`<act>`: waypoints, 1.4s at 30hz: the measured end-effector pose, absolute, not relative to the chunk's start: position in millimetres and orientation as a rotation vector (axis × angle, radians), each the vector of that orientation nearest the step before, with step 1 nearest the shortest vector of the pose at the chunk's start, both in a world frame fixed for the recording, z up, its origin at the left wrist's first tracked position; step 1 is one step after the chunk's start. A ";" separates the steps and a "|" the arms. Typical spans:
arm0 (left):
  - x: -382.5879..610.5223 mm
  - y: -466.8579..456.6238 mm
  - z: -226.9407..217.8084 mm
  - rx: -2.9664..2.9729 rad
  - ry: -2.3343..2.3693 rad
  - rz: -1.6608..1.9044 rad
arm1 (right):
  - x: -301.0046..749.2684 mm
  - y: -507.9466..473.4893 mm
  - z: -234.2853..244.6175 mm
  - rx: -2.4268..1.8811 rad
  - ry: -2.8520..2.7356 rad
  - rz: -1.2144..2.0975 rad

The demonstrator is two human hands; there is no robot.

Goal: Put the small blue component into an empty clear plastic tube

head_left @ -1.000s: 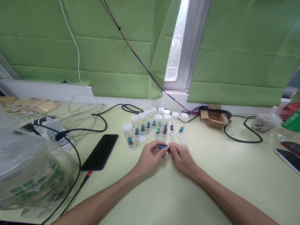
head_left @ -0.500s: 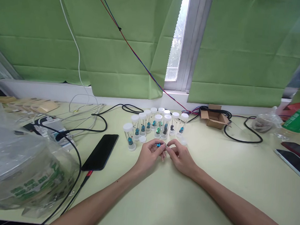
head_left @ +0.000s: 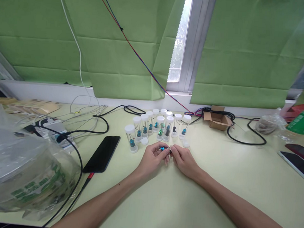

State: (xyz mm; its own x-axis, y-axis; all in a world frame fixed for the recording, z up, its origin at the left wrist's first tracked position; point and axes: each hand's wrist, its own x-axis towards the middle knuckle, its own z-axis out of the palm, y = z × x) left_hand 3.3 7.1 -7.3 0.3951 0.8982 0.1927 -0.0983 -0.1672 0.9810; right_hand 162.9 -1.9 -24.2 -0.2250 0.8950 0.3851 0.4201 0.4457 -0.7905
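My left hand and my right hand meet fingertip to fingertip on the pale green table. Between them they pinch a small blue part on a thin wire. Just behind my fingers stands a cluster of several clear vials with white caps, each holding a small blue, green or dark part. One vial stands apart at the left. Two loose white caps lie on the table beside the vials.
A black phone lies left of my hands, with black cables behind it. A clear plastic bag fills the near left. A small cardboard box, a green bottle and two dark devices sit at the right.
My hands parted slightly half a second ago, then closed together again on the blue part. The vials and the rest of the table have not moved.
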 end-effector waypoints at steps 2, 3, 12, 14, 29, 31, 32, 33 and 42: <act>3.6 7.3 -8.0 1.465 0.756 1.044 | 162.8 -1.3 -24.8 -1.125 -1.829 0.684; 3.8 7.4 -8.0 1.465 0.755 1.043 | 162.7 -1.2 -25.0 -1.128 -1.829 0.682; 3.5 7.0 -3.0 1.399 0.774 1.108 | 161.3 -5.1 -21.2 -1.147 -1.802 0.726; 3.2 7.2 -3.1 1.384 0.772 1.110 | 161.3 -6.0 -20.1 -1.136 -1.805 0.740; 5.5 4.9 -4.2 1.459 0.784 1.051 | 162.4 -2.8 -21.4 -1.120 -1.871 0.691; 5.5 5.2 -4.5 1.466 0.775 1.050 | 162.1 -3.1 -21.1 -1.134 -1.865 0.681; 5.6 5.4 -4.7 1.467 0.773 1.051 | 161.8 -3.5 -20.9 -1.146 -1.857 0.672; 5.6 5.6 -4.8 1.466 0.775 1.056 | 161.5 -3.9 -20.6 -1.156 -1.845 0.665; 6.0 5.9 -3.9 1.446 0.835 1.085 | 160.4 -6.4 -18.8 -1.117 -1.824 0.726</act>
State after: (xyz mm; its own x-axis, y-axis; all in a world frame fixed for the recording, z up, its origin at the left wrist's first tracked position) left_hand 6.0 5.9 -3.9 0.3343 0.9262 0.1743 -0.0688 -0.1604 0.9846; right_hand 160.4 -6.4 -18.8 -0.2351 0.9013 0.3639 0.4045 0.4311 -0.8065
